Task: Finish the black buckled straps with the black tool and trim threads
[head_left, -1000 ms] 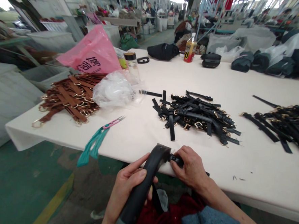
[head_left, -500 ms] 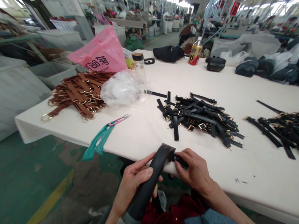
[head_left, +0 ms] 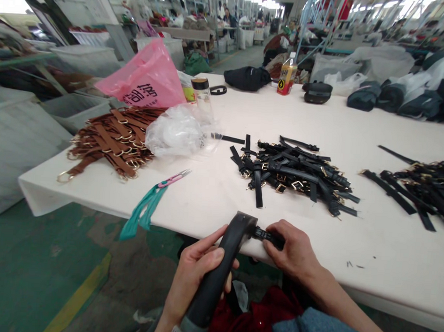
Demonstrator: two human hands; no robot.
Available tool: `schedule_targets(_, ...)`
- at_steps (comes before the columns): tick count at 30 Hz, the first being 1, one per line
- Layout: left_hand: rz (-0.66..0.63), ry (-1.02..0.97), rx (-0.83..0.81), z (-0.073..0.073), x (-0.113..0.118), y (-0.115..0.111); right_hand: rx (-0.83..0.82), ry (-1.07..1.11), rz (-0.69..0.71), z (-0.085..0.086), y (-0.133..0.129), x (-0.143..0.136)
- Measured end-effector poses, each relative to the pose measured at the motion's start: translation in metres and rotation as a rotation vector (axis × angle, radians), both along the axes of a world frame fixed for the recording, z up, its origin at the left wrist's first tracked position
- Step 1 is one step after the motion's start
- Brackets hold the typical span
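My left hand (head_left: pixel 201 265) is wrapped round a thick black padded strap (head_left: pixel 219 266), whose flat end lies over the front edge of the white table (head_left: pixel 197 199). Just right of that end, my right hand (head_left: pixel 292 245) pinches a thin black buckle strap (head_left: pixel 262 233) that meets the padded one. Beyond my hands lies a pile of black straps with gold buckles (head_left: pixel 293 173). Pink-handled thread snips (head_left: pixel 168 180) with a teal ribbon (head_left: pixel 146 206) rest at the table edge on the left.
Brown straps with rings (head_left: pixel 114 139), a clear plastic bag (head_left: pixel 175 133), a pink bag (head_left: pixel 144 78) and a jar (head_left: pixel 203 94) occupy the left. More black straps (head_left: pixel 431 186) lie at the right. A bottle (head_left: pixel 286 75) and black pouch (head_left: pixel 248 78) are at the back.
My right hand has shifted slightly right relative to the padded strap, and more of the thin strap shows between them. The whole view has moved a little.
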State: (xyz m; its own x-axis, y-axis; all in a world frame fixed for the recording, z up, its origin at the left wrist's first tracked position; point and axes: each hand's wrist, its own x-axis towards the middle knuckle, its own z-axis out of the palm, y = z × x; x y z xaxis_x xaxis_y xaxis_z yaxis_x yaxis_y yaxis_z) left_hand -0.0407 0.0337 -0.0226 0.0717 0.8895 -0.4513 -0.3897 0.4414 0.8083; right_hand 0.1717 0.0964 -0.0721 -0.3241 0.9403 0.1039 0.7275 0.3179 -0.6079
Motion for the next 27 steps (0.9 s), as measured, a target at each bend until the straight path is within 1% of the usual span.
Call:
schedule_targets(2,0.002,0.002,0.005,-0.001,0.0,0.0,-0.024,-0.077,-0.015,0.004,-0.001,0.005)
schedule_targets(4,0.002,-0.006,0.014,-0.002,-0.001,-0.001,-0.028,-0.11,-0.015,0.008,-0.003,0.008)
schedule_targets(9,0.004,0.02,0.006,0.0,0.001,-0.003,0.025,-0.042,-0.008,0.006,-0.001,0.003)
schedule_targets(12,-0.001,0.041,0.007,0.002,0.002,-0.003,0.021,-0.042,-0.015,0.004,0.002,-0.004)
schedule_targets(16,-0.005,0.016,0.019,0.002,0.002,-0.004,-0.092,-0.062,-0.06,0.006,0.013,-0.007)
schedule_targets(19,-0.011,-0.003,0.02,0.001,0.002,-0.004,-0.205,-0.127,-0.082,0.01,0.027,-0.006)
schedule_targets(22,-0.018,0.009,0.007,0.002,0.002,-0.004,-0.285,-0.177,-0.004,0.012,0.04,-0.006)
schedule_targets(24,-0.022,0.013,0.003,0.002,0.002,-0.005,-0.295,-0.184,0.042,0.012,0.043,-0.007)
schedule_targets(27,-0.016,0.01,0.0,0.001,0.001,-0.005,-0.254,-0.201,0.036,0.012,0.037,-0.009)
